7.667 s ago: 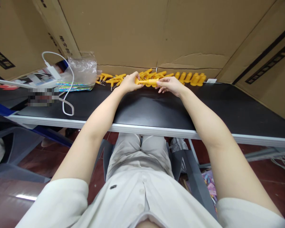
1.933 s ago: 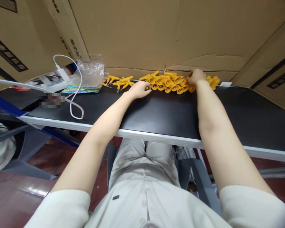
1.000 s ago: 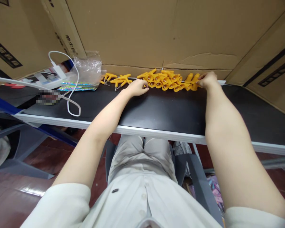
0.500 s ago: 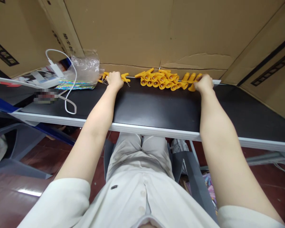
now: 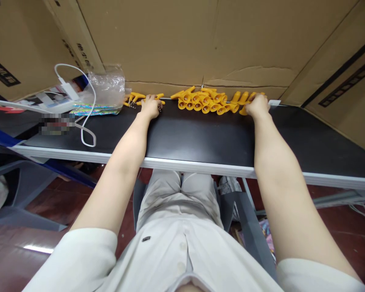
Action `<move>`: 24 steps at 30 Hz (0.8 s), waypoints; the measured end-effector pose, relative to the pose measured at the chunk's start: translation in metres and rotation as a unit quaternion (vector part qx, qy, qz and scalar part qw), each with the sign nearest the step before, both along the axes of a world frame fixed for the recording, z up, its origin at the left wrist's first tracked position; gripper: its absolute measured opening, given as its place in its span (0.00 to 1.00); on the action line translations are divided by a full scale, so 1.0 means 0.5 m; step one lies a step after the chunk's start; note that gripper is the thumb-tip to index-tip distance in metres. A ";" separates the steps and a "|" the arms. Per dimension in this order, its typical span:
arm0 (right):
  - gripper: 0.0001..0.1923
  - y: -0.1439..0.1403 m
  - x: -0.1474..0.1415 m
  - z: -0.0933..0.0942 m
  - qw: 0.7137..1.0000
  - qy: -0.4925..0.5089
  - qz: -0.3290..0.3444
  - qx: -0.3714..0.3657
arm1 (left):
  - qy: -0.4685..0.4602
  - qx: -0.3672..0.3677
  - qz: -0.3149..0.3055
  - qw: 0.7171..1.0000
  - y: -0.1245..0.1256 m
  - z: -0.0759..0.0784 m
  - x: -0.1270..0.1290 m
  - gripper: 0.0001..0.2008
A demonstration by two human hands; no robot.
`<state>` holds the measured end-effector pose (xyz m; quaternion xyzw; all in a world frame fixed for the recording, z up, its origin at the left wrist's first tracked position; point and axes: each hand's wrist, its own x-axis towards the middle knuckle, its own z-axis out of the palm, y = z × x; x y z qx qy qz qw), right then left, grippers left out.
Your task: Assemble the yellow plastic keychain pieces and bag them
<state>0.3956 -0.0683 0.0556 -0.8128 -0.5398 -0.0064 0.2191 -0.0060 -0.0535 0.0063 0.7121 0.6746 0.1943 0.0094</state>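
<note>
Along the back of the black tabletop [image 5: 197, 138] lie yellow plastic pieces in two groups. My left hand [image 5: 150, 107] is closed over the left group, whose yellow pieces with metal spirals [image 5: 136, 97] stick out on both sides of it; a bit of metal shows at its fingertips. To the right is a stacked row of yellow cone-shaped pieces [image 5: 205, 100], open ends facing me. At that row's right end, my right hand [image 5: 258, 106] is closed around a yellow cone-shaped piece [image 5: 243, 110]. The fingers of both hands are partly hidden behind the knuckles.
Tall cardboard walls [image 5: 176, 44] enclose the table's back and sides. Left of my left hand lie a clear plastic bag [image 5: 108, 87], colourful flat packs [image 5: 95, 109] and a white cable [image 5: 93, 93]. A metal edge strip [image 5: 194, 165] runs along the front.
My left hand has shifted slightly right and toward me, over the metal spiral that showed beside it. My right hand stays at the row's end. The view has shifted slightly.
</note>
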 end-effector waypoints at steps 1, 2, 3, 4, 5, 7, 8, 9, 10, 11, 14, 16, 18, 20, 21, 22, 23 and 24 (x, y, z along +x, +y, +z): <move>0.25 0.001 0.001 -0.001 1.000 0.002 0.000 0.000 | -0.001 0.008 -0.003 1.000 0.002 -0.001 -0.002 0.22; 0.25 0.002 0.002 -0.002 1.000 0.004 0.000 -0.001 | -0.007 0.019 -0.001 1.000 0.003 -0.002 -0.003 0.20; 0.25 0.002 0.002 -0.003 1.000 0.007 0.002 -0.003 | -0.017 0.031 0.005 0.999 0.005 -0.001 -0.005 0.19; 0.25 0.003 0.003 -0.003 1.000 0.010 0.005 -0.004 | -0.032 0.042 0.014 0.998 0.006 0.001 -0.006 0.19; 0.25 0.003 0.004 -0.002 1.000 0.014 0.008 -0.005 | -0.051 0.052 0.026 0.997 0.008 0.005 -0.007 0.18; 0.25 0.005 0.007 -0.002 1.000 0.022 0.013 -0.004 | -0.098 0.077 0.050 0.991 0.010 0.015 -0.008 0.20; 0.25 0.006 0.009 -0.002 1.000 0.025 0.012 -0.002 | -0.122 0.092 0.058 0.987 0.011 0.020 -0.008 0.20; 0.25 0.007 0.012 -0.002 0.999 0.030 0.012 -0.001 | -0.144 0.109 0.064 0.981 0.011 0.026 -0.007 0.20; 0.25 0.009 0.016 -0.003 0.999 0.037 0.015 0.001 | -0.165 0.127 0.069 0.976 0.010 0.032 -0.005 0.20; 0.25 0.010 0.019 -0.004 0.999 0.048 0.020 0.002 | -0.181 0.141 0.071 0.971 0.010 0.038 -0.002 0.20; 0.25 0.011 0.023 -0.006 0.996 0.077 0.038 0.007 | -0.209 0.159 0.063 0.963 0.006 0.050 0.008 0.21; 0.24 0.008 0.019 -0.005 0.997 0.069 0.030 0.005 | -0.206 0.160 0.056 0.964 0.003 0.055 0.016 0.21; 0.24 0.003 0.012 -0.002 0.999 0.049 0.017 -0.004 | -0.188 0.149 0.047 0.970 -0.001 0.059 0.024 0.22; 0.24 -0.001 0.005 0.001 0.999 0.038 0.013 -0.009 | -0.169 0.135 0.042 0.976 -0.005 0.062 0.030 0.23; 0.24 -0.003 0.003 0.002 0.999 0.037 0.014 -0.009 | -0.163 0.131 0.042 0.977 -0.006 0.063 0.033 0.23; 0.24 -0.004 0.003 0.003 0.999 0.037 0.015 -0.006 | -0.161 0.131 0.046 0.977 -0.006 0.064 0.036 0.23; 0.24 -0.004 0.004 0.003 0.999 0.038 0.015 -0.003 | -0.161 0.134 0.051 0.977 -0.006 0.064 0.038 0.22; 0.23 -0.004 0.005 0.003 0.999 0.038 0.016 0.000 | -0.163 0.137 0.054 0.976 -0.004 0.063 0.039 0.21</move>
